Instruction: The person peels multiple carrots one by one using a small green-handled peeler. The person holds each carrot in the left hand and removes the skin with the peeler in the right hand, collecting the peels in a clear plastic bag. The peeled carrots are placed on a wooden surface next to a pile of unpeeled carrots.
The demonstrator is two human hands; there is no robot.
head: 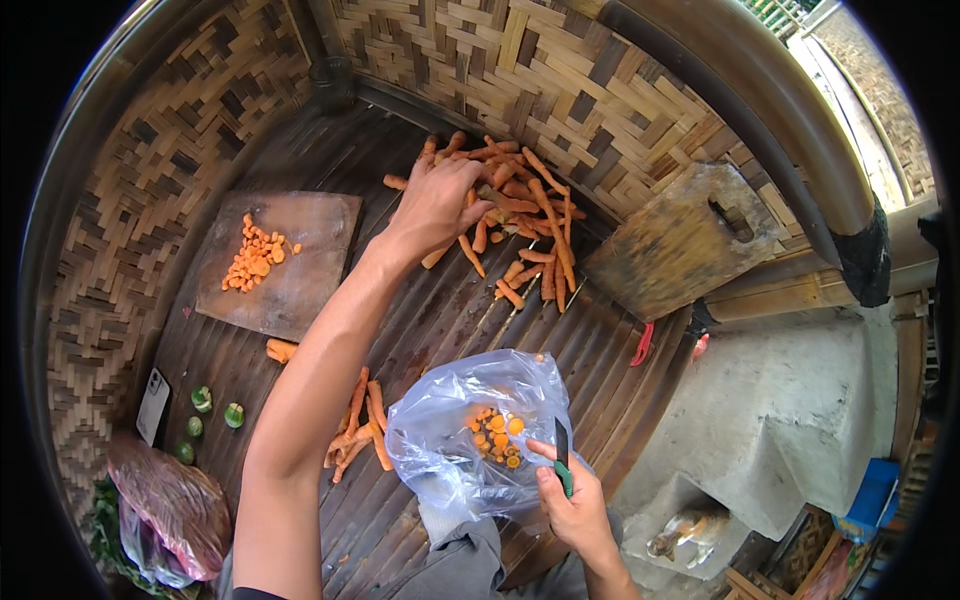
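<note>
My left hand point(435, 199) reaches palm down over the near left side of a pile of carrots point(525, 202) by the woven wall. Its fingertips are among the carrots, and the hand hides whether they grip one. In my right hand point(574, 502) is a small knife point(562, 476) with a green handle, its dark blade pointing away from me. The knife is at the right edge of a clear plastic bag point(427, 420), which stands open before me with carrot pieces point(496, 435) inside. More whole carrots point(364, 427) lie left of the bag, beside my left forearm.
A wooden cutting board point(315, 262) holds chopped carrot point(251, 262). Another board point(675, 240) leans against the right wall. Small green vegetables point(234, 415), a phone point(153, 405) and a filled plastic bag point(172, 502) are at left. A cat point(690, 532) lies below the platform's right edge.
</note>
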